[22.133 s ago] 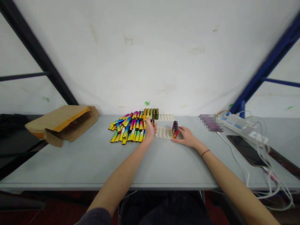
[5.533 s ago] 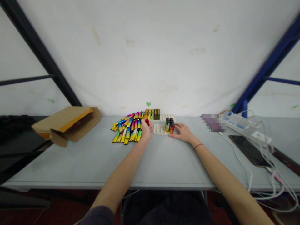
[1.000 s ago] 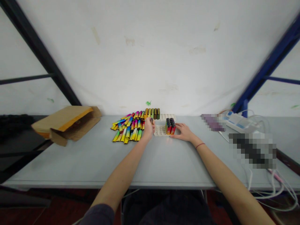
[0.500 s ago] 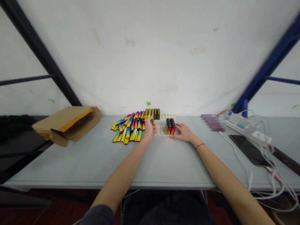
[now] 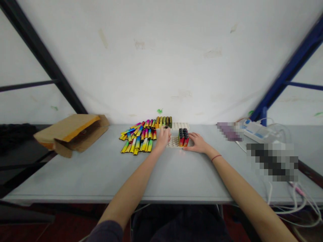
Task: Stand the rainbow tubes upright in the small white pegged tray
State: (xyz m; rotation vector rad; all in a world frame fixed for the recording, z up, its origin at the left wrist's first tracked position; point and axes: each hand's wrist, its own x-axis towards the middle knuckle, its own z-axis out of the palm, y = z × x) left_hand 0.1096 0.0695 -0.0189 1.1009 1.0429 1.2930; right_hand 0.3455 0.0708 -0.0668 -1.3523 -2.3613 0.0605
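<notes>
My left hand [image 5: 163, 138] is closed on a small black-topped tube [image 5: 166, 127]. Only its dark end shows above the fingers. This hand is at the left end of a white tray with holes [image 5: 173, 142]. Upright black-topped tubes with red and yellow bodies [image 5: 183, 138] fill the tray's right part. Around that end rests my right hand [image 5: 198, 144], thumb and fingers apart, beside the tray and holding nothing. Left of my left hand lies a pile of shiny rainbow-coloured tubes [image 5: 138, 137].
Behind, a second white tray [image 5: 181, 126] carries gold-and-green upright tubes [image 5: 164, 121] on its left. An open brown paper bag [image 5: 75, 132] lies at far left. To the right are a power strip [image 5: 259, 134], white cables [image 5: 306, 201] and pixelated patches. A wall closes the back.
My left hand has shifted slightly right, its fingers turned, with the tube's dark end now over the top. The right hand stays almost where it was.
</notes>
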